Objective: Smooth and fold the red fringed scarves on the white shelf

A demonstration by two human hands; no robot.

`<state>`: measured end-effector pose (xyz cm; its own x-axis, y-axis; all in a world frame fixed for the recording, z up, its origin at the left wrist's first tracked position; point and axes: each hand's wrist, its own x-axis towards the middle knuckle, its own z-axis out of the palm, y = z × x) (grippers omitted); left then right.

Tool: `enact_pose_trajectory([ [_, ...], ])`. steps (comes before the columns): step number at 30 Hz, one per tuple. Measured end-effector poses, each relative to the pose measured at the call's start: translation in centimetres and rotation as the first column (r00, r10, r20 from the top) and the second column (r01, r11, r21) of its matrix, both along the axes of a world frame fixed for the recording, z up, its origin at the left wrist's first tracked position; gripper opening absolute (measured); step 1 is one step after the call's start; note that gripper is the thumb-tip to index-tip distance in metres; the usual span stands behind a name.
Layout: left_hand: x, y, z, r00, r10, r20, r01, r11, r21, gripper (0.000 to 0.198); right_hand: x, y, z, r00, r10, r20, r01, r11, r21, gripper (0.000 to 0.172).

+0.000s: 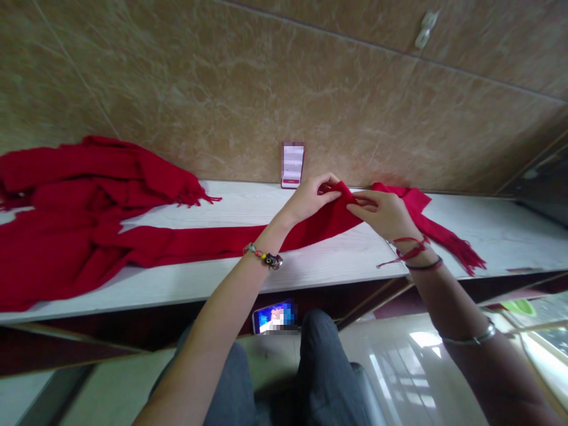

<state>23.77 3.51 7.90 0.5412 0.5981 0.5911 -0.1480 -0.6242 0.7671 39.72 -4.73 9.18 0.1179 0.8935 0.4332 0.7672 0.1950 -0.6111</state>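
Note:
A long strip of red scarf (204,241) runs across the white tabletop (239,203) from a large red heap at the left. My left hand (313,195) pinches the upper edge of the strip between thumb and fingers. Close beside it on the right, my right hand (380,213) grips the same cloth, so a raised fold stands between the two hands. Beyond my right hand the fabric continues and ends in a fringe lying on the table. The heap at the left also shows a fringed end.
A phone or small screen (292,165) leans upright on the tiled wall (213,89) behind the table. Below the front edge, a second lit phone (271,318) lies near my knees. A green bowl (519,306) shows at the lower right.

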Motion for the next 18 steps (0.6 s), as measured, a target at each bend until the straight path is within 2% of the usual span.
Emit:
enact_pose_trajectory([
  [5,0.3,-0.5,-0.1,0.993,0.094,0.075,-0.098,0.994,0.053,0.011,-1.6,-0.4,0.5,0.994,-0.037,0.102,0.03,0.997,0.07,0.027],
  [8,0.5,-0.8,-0.2,0.973,0.203,0.105,-0.217,0.967,0.137,0.014,-1.6,-0.2,0.4,0.985,-0.052,0.166,0.036,0.995,0.098,0.028],
  [11,0.5,-0.9,-0.1,0.955,0.262,0.14,-0.286,0.939,0.19,0.018,-1.3,0.1,0.2,0.976,-0.05,0.212,0.016,0.988,0.156,0.032],
  [15,0.4,-1.1,0.0,0.932,0.315,0.177,-0.347,0.918,0.191,0.022,-1.1,0.1,0.0,0.96,-0.1,0.261,0.021,0.956,0.291,0.033],
  [18,0.3,-0.8,-0.1,0.925,0.334,0.181,-0.364,0.915,0.172,0.024,-0.9,-0.1,-0.1,0.97,-0.112,0.217,0.054,0.965,0.257,0.026],
])
